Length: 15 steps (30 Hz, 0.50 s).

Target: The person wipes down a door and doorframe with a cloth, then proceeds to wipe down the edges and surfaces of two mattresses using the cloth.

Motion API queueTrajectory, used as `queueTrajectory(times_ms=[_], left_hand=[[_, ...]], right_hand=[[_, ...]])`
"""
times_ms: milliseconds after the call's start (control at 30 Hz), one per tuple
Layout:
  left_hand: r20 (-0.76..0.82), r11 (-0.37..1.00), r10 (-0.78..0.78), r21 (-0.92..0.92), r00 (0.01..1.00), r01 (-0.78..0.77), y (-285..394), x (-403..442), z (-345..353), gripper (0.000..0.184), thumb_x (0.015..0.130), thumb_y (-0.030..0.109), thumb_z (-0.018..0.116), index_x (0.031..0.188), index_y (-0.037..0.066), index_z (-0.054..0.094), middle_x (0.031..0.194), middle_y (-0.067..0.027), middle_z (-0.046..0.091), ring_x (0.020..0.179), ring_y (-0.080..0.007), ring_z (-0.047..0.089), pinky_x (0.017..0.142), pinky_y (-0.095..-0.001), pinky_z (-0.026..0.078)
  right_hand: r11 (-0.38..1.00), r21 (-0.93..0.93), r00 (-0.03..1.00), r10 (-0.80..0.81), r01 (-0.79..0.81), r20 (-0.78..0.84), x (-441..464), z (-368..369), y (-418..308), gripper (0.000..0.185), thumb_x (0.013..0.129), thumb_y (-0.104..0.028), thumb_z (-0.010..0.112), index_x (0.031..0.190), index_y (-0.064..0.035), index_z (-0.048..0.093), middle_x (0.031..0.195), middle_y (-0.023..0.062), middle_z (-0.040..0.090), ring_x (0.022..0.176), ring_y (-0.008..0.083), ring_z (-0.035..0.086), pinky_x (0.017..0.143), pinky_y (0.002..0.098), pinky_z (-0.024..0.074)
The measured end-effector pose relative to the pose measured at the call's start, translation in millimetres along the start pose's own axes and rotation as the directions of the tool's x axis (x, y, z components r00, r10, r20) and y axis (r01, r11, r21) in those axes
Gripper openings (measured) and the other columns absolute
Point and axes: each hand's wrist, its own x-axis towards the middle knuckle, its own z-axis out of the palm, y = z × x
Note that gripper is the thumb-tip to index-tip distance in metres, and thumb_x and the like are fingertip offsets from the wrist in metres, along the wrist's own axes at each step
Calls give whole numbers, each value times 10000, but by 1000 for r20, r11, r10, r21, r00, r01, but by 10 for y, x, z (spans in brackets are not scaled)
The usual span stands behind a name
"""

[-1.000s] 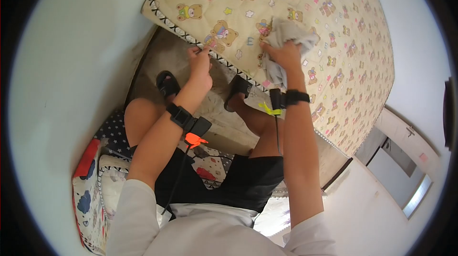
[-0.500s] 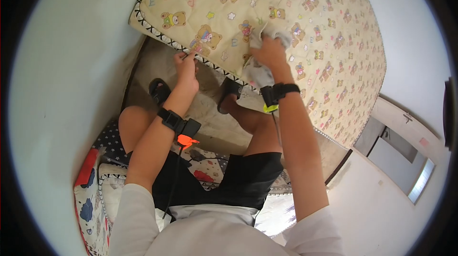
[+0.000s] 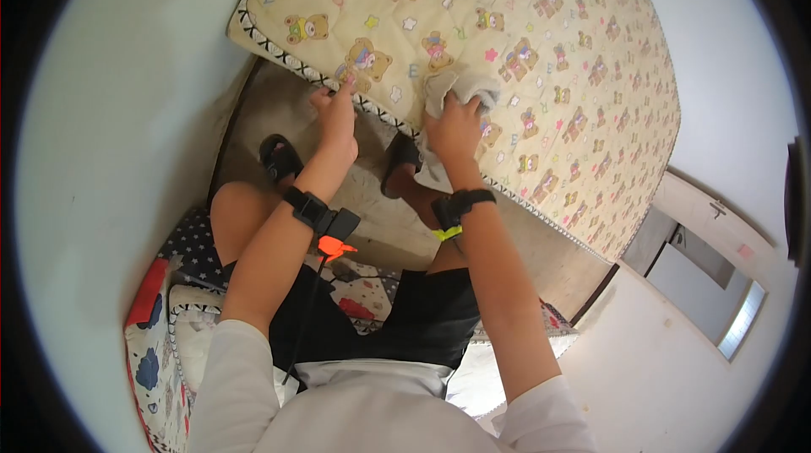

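A cream quilted mattress (image 3: pixel 557 56) printed with teddy bears fills the upper part of the head view, its lower edge trimmed in a black-and-white band. My left hand (image 3: pixel 338 119) is closed on that trimmed edge, fingers pinching it. Further right, my right hand (image 3: pixel 457 128) presses a bunched whitish-grey cloth (image 3: pixel 460 86) against the bear-print cover, near the lower edge. Part of the cloth hangs below the hand. Both wrists wear black straps, the left with an orange tag and the right with a yellow-green one.
I sit on a patterned bed (image 3: pixel 156 368) with my feet in dark slippers (image 3: pixel 279 157) on the floor below the mattress. A pale wall (image 3: pixel 101 183) rises close on the left. To the right is a door (image 3: pixel 710 208) beside a window-like opening.
My right hand has moved down and left across the mattress with the cloth, toward the trimmed edge. The left hand stays at the edge, nearly unmoved.
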Motion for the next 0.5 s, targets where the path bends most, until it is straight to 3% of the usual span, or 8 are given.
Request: queueTrajectory(times_ms=[67,167,267,367,400,500], left_hand=[[3,1000,3,-29,1000,-3,-11,-9,36,557,780,277,759,1148,70,395,967,-27,454,856,-113,445,690,-270,383],[-82,972,237,20,968,-236,-133,114,16,502,795,233,728,1136,78,394,973,-27,444,873,-104,434,702,-263,376],[-147,813,577,6,803,-583,198,199,-63,380,810,163,678,1077,88,419,924,-17,428,826,-105,424,688,-264,372],[108,945,326,-36,939,-324,224,154,-30,242,869,107,580,1053,38,439,973,-60,449,850,-150,455,792,-295,404],[219,975,213,9,952,-220,232,2,18,246,839,107,605,1016,22,458,928,-54,457,833,-155,461,762,-309,416],[501,710,380,381,778,-592,-129,27,46,299,814,132,638,1025,9,466,929,-87,482,833,-173,477,735,-321,427]], right_hand=[[998,40,997,39,-42,66,22,-25,-11,567,753,-331,736,1265,-139,585,1249,320,459,1037,481,592,812,492,546],[998,52,995,38,-43,94,115,-37,43,599,764,-356,727,1297,-142,558,1282,334,444,1052,486,589,814,493,545],[995,73,988,52,-63,148,177,-86,94,654,774,-383,714,1345,-133,515,1342,364,402,1092,492,577,834,494,538],[989,126,977,50,-78,207,345,17,266,714,780,-409,696,1389,-113,472,1395,392,354,1170,495,534,902,504,505],[986,144,973,47,-81,228,415,71,337,732,781,-417,689,1402,-106,458,1409,400,338,1200,496,516,931,509,490],[954,257,980,119,-157,158,706,159,410,787,780,-429,674,1434,-79,412,1439,410,295,1295,493,426,1013,514,427]])
